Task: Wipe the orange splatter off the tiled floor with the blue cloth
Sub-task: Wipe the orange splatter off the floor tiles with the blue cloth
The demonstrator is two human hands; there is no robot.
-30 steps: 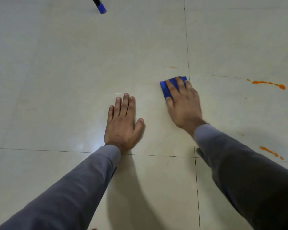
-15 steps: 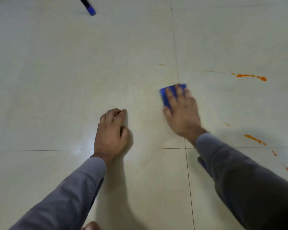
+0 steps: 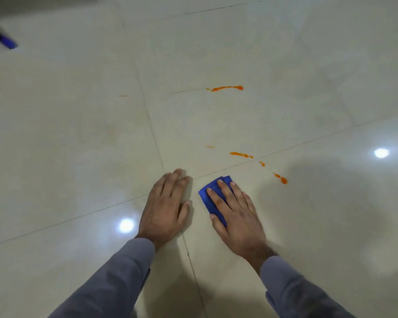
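Note:
A folded blue cloth point(image 3: 209, 196) lies flat on the cream tiled floor point(image 3: 78, 145). My right hand point(image 3: 236, 211) presses on it with straight fingers and covers most of it. My left hand point(image 3: 166, 206) rests flat on the floor just left of the cloth, fingers straight. Orange splatter lies ahead and to the right: a long streak point(image 3: 228, 88) farther off, a nearer streak point(image 3: 240, 154), and a trail of drops ending in a blob point(image 3: 283, 180) right of the cloth.
A dark stick with a blue tip point(image 3: 6, 41) lies at the far left, blurred. Grout lines cross beside my left hand. Two bright light reflections point(image 3: 381, 153) shine on the glossy tiles.
The view has swung right and the splatter now lies ahead. My right hand slid the cloth closer to the near drops. My left hand uncurled and lies flat next to the cloth.

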